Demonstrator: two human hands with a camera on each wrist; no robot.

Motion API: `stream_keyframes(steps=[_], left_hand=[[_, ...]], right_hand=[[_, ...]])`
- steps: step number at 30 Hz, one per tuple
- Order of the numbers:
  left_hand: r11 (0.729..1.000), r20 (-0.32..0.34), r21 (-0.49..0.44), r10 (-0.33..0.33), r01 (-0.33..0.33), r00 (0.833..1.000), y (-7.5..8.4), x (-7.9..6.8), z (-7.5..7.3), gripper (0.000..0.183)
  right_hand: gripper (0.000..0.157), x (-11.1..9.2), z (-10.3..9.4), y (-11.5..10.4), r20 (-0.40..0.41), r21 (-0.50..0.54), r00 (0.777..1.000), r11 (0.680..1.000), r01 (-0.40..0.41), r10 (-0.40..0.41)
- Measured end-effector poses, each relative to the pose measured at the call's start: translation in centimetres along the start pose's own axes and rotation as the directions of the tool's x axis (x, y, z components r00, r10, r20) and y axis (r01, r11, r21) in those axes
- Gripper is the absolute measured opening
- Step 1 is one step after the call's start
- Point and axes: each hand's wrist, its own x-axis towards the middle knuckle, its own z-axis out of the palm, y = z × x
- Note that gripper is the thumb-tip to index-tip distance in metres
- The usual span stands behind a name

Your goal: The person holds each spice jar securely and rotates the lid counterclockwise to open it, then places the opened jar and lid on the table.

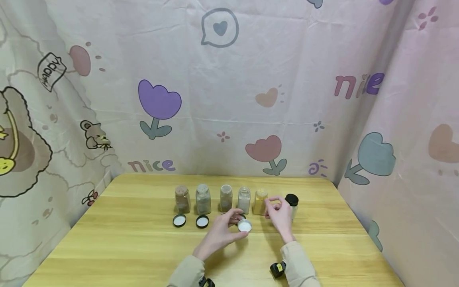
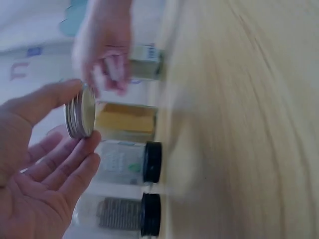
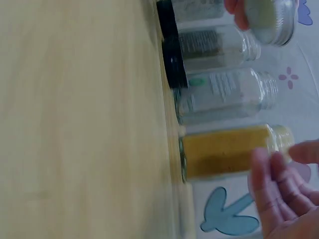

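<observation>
My left hand (image 1: 222, 233) pinches a round silver screw lid (image 2: 80, 114) by its edge between thumb and fingers, with the pale inner face showing. The lid is held above the table, in front of the jars. My right hand (image 1: 281, 215) is beside the glass jar of yellow powder (image 3: 227, 152), its loosely bent fingers close to the jar's neck and nothing between them. Left of the yellow jar stands an uncapped glass jar with pale contents (image 1: 244, 201). A jar with a black cap (image 1: 292, 199) is partly hidden behind the right hand.
Three more glass jars continue the row: a brown one (image 1: 182, 200), a grey-green one (image 1: 203, 200) and a dark one (image 1: 226, 199). Black caps (image 1: 179, 220) lie upturned before them, one partly behind the left hand. A printed curtain (image 1: 215, 99) hangs behind the wooden table (image 1: 118, 239).
</observation>
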Motion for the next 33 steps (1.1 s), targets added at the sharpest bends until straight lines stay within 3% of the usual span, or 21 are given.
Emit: stream_keyframes(steps=[4, 7, 10, 15, 19, 22, 28, 33], left_hand=[[0.998, 0.035, 0.067, -0.023, 0.021, 0.999, -0.1, 1.4, 1.0, 0.055], [0.99, 0.055, 0.139, -0.031, 0.023, 0.998, 0.0, 2.5, 1.7, 0.055], [0.972, 0.068, 0.233, -0.029, 0.012, 0.997, 0.1, 3.5, 2.6, 0.057], [0.907, 0.056, 0.421, -0.031, 0.004, 0.998, -0.1, 4.6, 4.0, 0.058], [0.849, 0.022, 0.529, -0.03, 0.013, 0.999, 0.0, 5.0, 4.8, 0.059], [0.818, 0.003, 0.574, -0.031, 0.024, 1.0, -0.1, 5.1, 5.3, 0.058], [0.774, -0.01, 0.631, -0.045, 0.041, 0.999, -0.1, 5.4, 5.9, 0.058], [0.75, -0.017, 0.66, -0.047, 0.046, 0.999, -0.2, 5.7, 6.4, 0.058]], right_hand=[[0.017, -0.5, -1.1, -2.6, -0.06, 0.112, 0.997, 0.993, 0.048, -0.041], [0.017, -0.2, -1.5, -2.2, -0.162, 0.167, 0.979, 0.975, 0.147, -0.119], [0.015, 0.3, -1.7, -1.0, -0.304, 0.218, 0.929, 0.934, 0.284, -0.211], [0.02, 1.2, -2.0, 0.5, -0.493, 0.273, 0.82, 0.844, 0.461, -0.289], [0.026, 1.6, -2.5, 0.7, -0.563, 0.305, 0.776, 0.801, 0.515, -0.284], [0.025, 1.7, -3.0, 0.7, -0.59, 0.314, 0.762, 0.794, 0.521, -0.267], [0.026, 1.9, -3.7, 0.9, -0.609, 0.297, 0.754, 0.81, 0.506, -0.248], [0.021, 1.9, -4.0, 0.6, -0.599, 0.283, 0.767, 0.836, 0.471, -0.229]])
